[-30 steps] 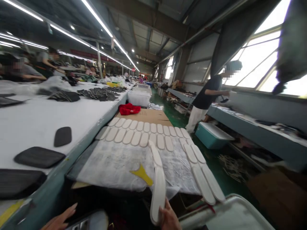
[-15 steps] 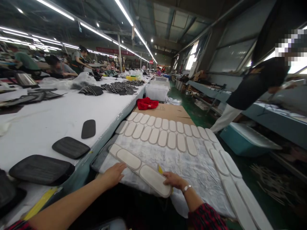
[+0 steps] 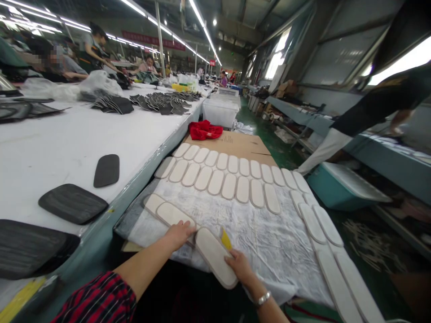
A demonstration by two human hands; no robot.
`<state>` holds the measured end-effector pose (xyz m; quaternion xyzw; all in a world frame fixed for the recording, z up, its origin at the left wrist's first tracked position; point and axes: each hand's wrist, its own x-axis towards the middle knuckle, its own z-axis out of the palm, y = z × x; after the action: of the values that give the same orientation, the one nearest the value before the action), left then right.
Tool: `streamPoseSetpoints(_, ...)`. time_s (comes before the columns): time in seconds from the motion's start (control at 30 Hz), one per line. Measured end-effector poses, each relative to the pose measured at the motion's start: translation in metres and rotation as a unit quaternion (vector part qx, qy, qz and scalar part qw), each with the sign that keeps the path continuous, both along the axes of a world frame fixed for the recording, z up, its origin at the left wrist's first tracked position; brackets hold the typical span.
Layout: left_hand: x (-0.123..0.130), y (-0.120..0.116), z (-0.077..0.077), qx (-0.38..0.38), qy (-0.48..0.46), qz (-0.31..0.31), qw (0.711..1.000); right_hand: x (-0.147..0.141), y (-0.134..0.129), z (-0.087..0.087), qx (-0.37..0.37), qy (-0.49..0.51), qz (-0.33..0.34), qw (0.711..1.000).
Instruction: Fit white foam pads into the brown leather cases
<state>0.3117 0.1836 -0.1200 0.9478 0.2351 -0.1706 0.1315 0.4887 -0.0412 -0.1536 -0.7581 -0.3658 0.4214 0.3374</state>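
Observation:
My right hand pinches the right edge of a pale oval pad with a grey rim, which lies slanted over the front edge of the cloth-covered board. My left hand rests on the near end of a second oval pad, its fingers stretched over the surface; the thumb is hidden. That pad overlaps another pale pad at the left. A small yellow piece shows beside the pad in my right hand.
Rows of pale oval pads line the board's far side, more its right side. Behind lie cardboard and red cloth. Black pads lie on the white table. At right are a teal bin and a person.
My left hand has moved right onto the second pad. The pad in my right hand has turned steeper, its near end further over the edge. The view has shifted slightly.

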Motion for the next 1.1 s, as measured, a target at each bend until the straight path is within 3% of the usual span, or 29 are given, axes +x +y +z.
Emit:
streamPoseSetpoints(0.1,0.000,-0.001,0.001,0.001,-0.002,0.011,1.000,-0.030,-0.031,-0.017,0.035,0.036,-0.031,0.998)
streamPoseSetpoints(0.23,0.001,-0.005,0.007,-0.004,-0.022,0.054,0.998,-0.060,-0.076,-0.021,0.066,0.218,-0.066,0.971)
streamPoseSetpoints(0.3,0.004,-0.007,0.015,-0.013,-0.043,0.083,0.996,-0.062,-0.087,-0.006,0.072,0.254,-0.060,0.963)
streamPoseSetpoints(0.4,0.005,-0.012,0.041,-0.057,-0.080,0.124,0.987,-0.052,-0.081,0.031,0.087,0.229,-0.021,0.969)
streamPoseSetpoints(0.5,-0.011,-0.020,0.080,-0.152,-0.110,0.155,0.970,-0.040,-0.062,0.068,0.086,0.209,0.044,0.973)
streamPoseSetpoints(0.57,-0.036,-0.031,0.110,-0.229,-0.115,0.163,0.953,-0.038,-0.049,0.091,0.092,0.178,0.110,0.974)
streamPoseSetpoints(0.63,-0.068,-0.046,0.136,-0.345,-0.149,0.192,0.907,-0.042,-0.036,0.115,0.112,0.123,0.167,0.972)
streamPoseSetpoints(0.73,-0.120,-0.073,0.165,-0.474,-0.275,0.295,0.782,-0.059,-0.020,0.153,0.181,-0.017,0.205,0.962)
streamPoseSetpoints(0.83,-0.165,-0.100,0.182,-0.471,-0.357,0.392,0.705,-0.088,-0.013,0.188,0.233,-0.191,0.329,0.895)
streamPoseSetpoints(0.93,-0.202,-0.124,0.195,-0.493,-0.400,0.460,0.621,-0.119,-0.013,0.208,0.253,-0.267,0.405,0.837)
streamPoseSetpoints(1.0,-0.226,-0.136,0.200,-0.509,-0.423,0.490,0.567,-0.133,-0.013,0.212,0.252,-0.258,0.428,0.829)
streamPoseSetpoints(1.1,-0.266,-0.147,0.194,-0.439,-0.509,0.533,0.514,-0.135,-0.011,0.210,0.219,-0.176,0.415,0.865)
